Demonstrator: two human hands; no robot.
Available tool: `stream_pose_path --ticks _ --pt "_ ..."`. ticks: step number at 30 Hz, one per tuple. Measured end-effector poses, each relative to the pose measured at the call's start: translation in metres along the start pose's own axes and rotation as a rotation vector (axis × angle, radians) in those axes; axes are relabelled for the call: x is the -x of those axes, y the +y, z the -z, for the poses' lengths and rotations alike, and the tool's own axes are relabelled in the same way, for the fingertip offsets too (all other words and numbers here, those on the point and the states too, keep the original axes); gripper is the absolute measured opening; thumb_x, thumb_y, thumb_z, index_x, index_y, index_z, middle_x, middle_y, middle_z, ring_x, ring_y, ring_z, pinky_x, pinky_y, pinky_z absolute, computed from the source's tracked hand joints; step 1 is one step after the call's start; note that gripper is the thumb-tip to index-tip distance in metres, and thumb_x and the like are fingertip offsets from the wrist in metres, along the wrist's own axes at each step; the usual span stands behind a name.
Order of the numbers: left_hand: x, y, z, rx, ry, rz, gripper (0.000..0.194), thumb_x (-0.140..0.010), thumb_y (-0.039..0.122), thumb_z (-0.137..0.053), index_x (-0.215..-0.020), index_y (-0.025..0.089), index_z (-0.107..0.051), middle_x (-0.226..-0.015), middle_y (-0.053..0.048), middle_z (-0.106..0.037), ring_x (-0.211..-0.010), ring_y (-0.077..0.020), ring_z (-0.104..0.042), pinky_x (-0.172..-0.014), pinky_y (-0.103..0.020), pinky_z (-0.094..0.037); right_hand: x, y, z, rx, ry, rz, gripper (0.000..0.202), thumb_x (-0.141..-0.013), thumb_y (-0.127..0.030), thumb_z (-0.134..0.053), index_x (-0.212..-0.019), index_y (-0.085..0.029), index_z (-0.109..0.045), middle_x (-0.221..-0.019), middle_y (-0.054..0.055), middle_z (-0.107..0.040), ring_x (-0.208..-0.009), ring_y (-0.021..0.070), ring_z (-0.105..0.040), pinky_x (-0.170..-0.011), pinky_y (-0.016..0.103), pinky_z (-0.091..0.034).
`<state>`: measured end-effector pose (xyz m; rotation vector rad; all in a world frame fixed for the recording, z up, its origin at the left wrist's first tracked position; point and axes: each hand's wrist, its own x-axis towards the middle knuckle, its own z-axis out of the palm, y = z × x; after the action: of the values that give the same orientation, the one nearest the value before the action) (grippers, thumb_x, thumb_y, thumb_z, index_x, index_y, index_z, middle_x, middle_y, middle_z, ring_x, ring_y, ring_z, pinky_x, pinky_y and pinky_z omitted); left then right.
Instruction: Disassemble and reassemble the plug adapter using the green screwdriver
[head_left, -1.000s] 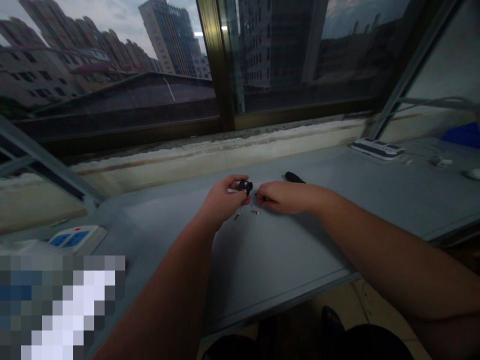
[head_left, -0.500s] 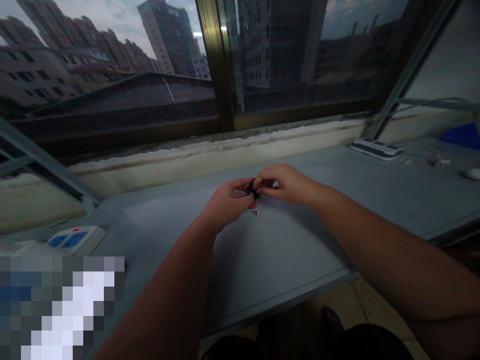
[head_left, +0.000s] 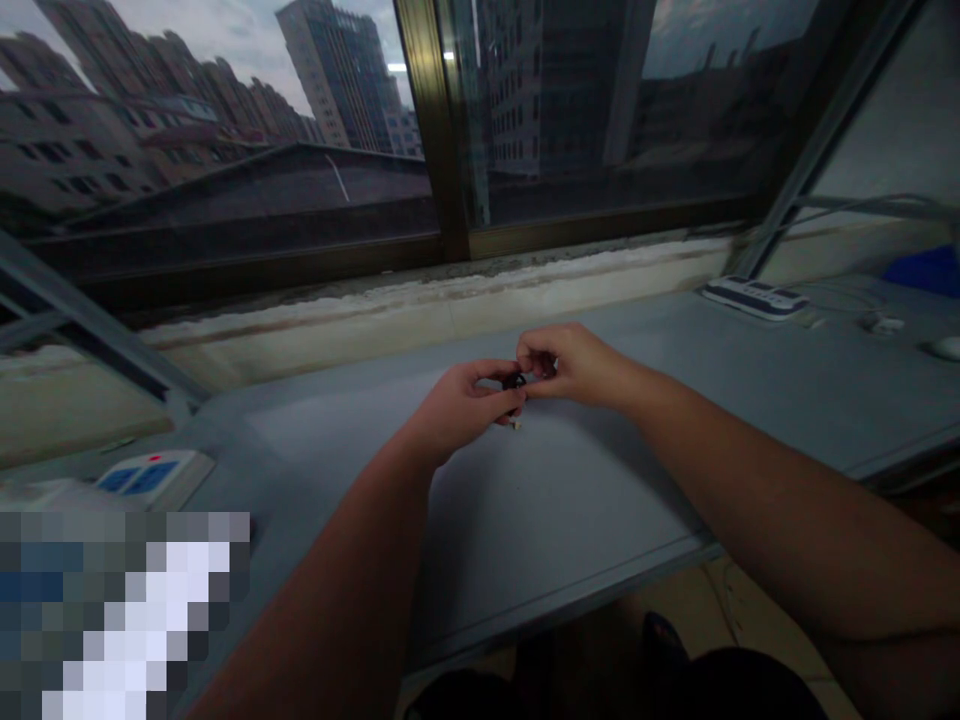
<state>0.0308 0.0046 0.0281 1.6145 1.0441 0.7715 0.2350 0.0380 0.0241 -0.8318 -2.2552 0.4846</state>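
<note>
Over the middle of the grey table (head_left: 540,520), my left hand (head_left: 472,405) pinches a small black looped thing (head_left: 514,381), perhaps a coiled thin cable; it is too small and dark to name surely. My right hand (head_left: 566,362) meets it from the right, thumb and forefinger closed at the thing's edge, the other fingers curled. Part of the black thing is hidden behind fingers. Just below my left fingertips shows a small pale piece (head_left: 516,425), like a tiny connector; whether it joins the black thing I cannot tell.
A white power strip with blue sockets (head_left: 154,478) lies at the left. Another power strip (head_left: 754,297), loose cables (head_left: 885,323) and a blue item (head_left: 926,272) are at the right. Metal frame posts (head_left: 105,335) flank the window. A blurred block covers the lower left.
Both hands have shifted slightly right with the black thing. My right fingers have moved up its edge, and my left fingers now come closer to the pale piece.
</note>
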Motion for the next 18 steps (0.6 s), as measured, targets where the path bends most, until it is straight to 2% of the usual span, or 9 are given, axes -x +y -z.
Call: stream_pose_path --ticks 4,7,9,11,14,16,18 --pt "0.000 -0.001 0.003 0.054 0.003 0.012 0.048 -0.079 0.030 -0.081 -0.123 0.012 -0.072 -0.075 -0.002 -0.069 -0.062 -0.0098 -0.058 -0.057 -0.021 -0.045 0.000 0.003 0.008 -0.013 0.089 0.060 0.025 -0.073 -0.028 -0.083 -0.079 -0.018 -0.061 -0.071 -0.004 -0.054 -0.065 0.0109 -0.047 -0.061 0.024 -0.035" --pt "-0.002 -0.004 0.005 0.075 0.087 -0.010 0.047 -0.080 0.031 -0.080 -0.124 0.015 -0.074 -0.077 -0.003 -0.069 -0.061 -0.0096 -0.056 -0.055 -0.021 -0.042 0.002 0.008 0.011 -0.022 0.085 0.006 0.026 -0.077 -0.036 -0.082 -0.084 -0.017 -0.065 -0.071 -0.002 -0.057 -0.065 0.0123 -0.050 -0.061 0.025 -0.037" --pt "-0.005 -0.006 0.006 0.102 0.189 -0.035 0.042 -0.080 0.027 -0.078 -0.120 0.014 -0.075 -0.077 -0.003 -0.068 -0.060 -0.0084 -0.053 -0.056 -0.021 -0.042 0.002 0.014 0.009 0.047 0.042 -0.044 0.021 -0.082 -0.034 -0.079 -0.090 -0.016 -0.070 -0.075 0.001 -0.064 -0.068 0.0139 -0.055 -0.063 0.026 -0.039" --pt "-0.008 -0.007 0.007 0.154 0.283 -0.056 0.037 -0.080 0.024 -0.076 -0.115 0.012 -0.075 -0.078 -0.002 -0.068 -0.057 -0.0070 -0.050 -0.055 -0.021 -0.040 0.002 0.021 0.003 0.159 -0.033 -0.078 0.019 -0.086 -0.027 -0.074 -0.101 -0.015 -0.074 -0.090 0.006 -0.074 -0.076 0.0168 -0.062 -0.071 0.028 -0.045" --pt "-0.013 -0.008 0.009 0.224 0.363 -0.061 0.034 -0.079 0.022 -0.075 -0.112 0.012 -0.073 -0.078 -0.001 -0.067 -0.055 -0.0061 -0.048 -0.053 -0.021 -0.038 0.000 0.030 -0.010 0.279 -0.151 -0.057 0.031 -0.088 -0.016 -0.067 -0.117 -0.017 -0.076 -0.113 0.011 -0.078 -0.097 0.0229 -0.069 -0.088 0.034 -0.049" --pt "-0.014 -0.009 0.010 0.240 0.380 -0.054 0.033 -0.080 0.022 -0.074 -0.111 0.012 -0.072 -0.076 -0.001 -0.067 -0.055 -0.0062 -0.048 -0.052 -0.021 -0.037 -0.001 0.034 -0.016 0.298 -0.199 -0.021 0.034 -0.087 -0.011 -0.064 -0.116 -0.020 -0.078 -0.115 0.011 -0.078 -0.102 0.0250 -0.070 -0.092 0.036 -0.049" --pt "-0.014 -0.009 0.010 0.235 0.386 -0.047 0.031 -0.082 0.022 -0.073 -0.110 0.012 -0.073 -0.076 -0.002 -0.067 -0.056 -0.0066 -0.051 -0.053 -0.020 -0.039 -0.002 0.034 -0.018 0.290 -0.225 -0.014 0.033 -0.085 -0.010 -0.064 -0.111 -0.021 -0.080 -0.110 0.010 -0.080 -0.097 0.0252 -0.071 -0.087 0.035 -0.049"
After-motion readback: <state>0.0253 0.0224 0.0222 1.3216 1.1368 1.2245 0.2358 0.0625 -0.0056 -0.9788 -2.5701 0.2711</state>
